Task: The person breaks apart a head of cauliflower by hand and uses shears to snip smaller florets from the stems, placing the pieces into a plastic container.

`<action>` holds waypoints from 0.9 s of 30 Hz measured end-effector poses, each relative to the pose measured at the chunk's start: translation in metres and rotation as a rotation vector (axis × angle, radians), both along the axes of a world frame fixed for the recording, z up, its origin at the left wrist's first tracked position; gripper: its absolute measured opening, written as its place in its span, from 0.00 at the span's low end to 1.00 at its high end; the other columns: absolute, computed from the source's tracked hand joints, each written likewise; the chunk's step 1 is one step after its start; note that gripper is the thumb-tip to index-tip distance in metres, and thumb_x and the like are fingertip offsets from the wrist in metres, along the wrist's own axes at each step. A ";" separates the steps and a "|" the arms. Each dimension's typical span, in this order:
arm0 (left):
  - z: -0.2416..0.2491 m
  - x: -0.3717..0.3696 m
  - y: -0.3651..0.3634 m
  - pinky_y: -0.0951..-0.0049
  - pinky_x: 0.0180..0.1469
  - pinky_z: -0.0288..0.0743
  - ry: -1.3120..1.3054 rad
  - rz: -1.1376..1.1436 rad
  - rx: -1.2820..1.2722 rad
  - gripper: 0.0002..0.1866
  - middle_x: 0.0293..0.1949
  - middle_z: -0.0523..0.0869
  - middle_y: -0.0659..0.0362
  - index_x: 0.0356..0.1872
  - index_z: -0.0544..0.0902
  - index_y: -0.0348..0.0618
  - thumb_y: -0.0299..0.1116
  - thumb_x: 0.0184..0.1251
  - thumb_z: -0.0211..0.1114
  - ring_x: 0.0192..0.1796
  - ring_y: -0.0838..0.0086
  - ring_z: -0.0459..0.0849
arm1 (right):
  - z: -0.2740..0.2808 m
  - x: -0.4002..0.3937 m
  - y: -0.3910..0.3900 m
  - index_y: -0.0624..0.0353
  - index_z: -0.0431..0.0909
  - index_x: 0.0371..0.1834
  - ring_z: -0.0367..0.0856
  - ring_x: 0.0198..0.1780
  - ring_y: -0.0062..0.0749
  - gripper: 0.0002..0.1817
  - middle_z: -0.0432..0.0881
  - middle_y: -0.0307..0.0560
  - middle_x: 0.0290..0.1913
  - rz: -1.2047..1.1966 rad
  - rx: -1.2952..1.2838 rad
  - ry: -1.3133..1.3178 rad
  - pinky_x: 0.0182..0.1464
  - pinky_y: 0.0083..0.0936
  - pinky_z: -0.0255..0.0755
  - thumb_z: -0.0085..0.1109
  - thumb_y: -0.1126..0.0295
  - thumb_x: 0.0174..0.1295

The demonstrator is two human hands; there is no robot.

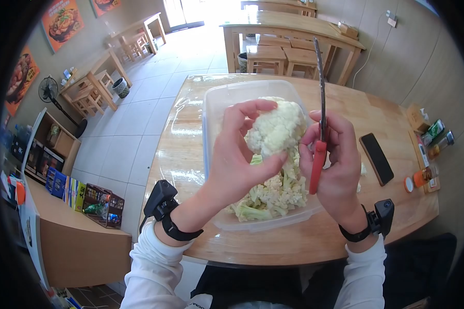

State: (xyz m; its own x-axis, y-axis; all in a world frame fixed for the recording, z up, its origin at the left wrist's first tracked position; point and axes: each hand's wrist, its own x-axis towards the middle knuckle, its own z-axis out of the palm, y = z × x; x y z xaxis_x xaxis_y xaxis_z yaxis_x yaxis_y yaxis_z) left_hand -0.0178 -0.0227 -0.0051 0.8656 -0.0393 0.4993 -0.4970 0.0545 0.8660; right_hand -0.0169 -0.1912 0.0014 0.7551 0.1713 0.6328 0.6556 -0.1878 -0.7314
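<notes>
My left hand [242, 149] is wrapped around a white cauliflower head [279, 126], fingers at its top left and thumb along its lower side. In my right hand [337, 159] is a knife [318, 164] with a red handle, its long dark blade upright and seen nearly edge-on. The right fingertips are at the right side of the cauliflower head. Beneath both hands stands a translucent plastic tub [215, 96], holding cut cauliflower florets [273, 198] with pale green stems, partly hidden by the left hand.
The tub stands on a glossy wooden table [185, 118]. To its right lie a black phone [376, 158], an orange-lidded jar [423, 177] and a tissue box [417, 118]. A cabinet [82, 242] is at left. More tables [288, 23] and stools [265, 54] stand beyond.
</notes>
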 end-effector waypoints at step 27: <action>0.011 -0.004 0.000 0.73 0.57 0.69 0.127 -0.216 -0.233 0.34 0.51 0.64 0.58 0.57 0.63 0.39 0.24 0.47 0.69 0.56 0.72 0.67 | 0.019 -0.012 -0.018 0.62 0.65 0.57 0.71 0.35 0.14 0.30 0.74 0.39 0.36 -0.036 -0.001 0.011 0.36 0.10 0.65 0.63 0.86 0.49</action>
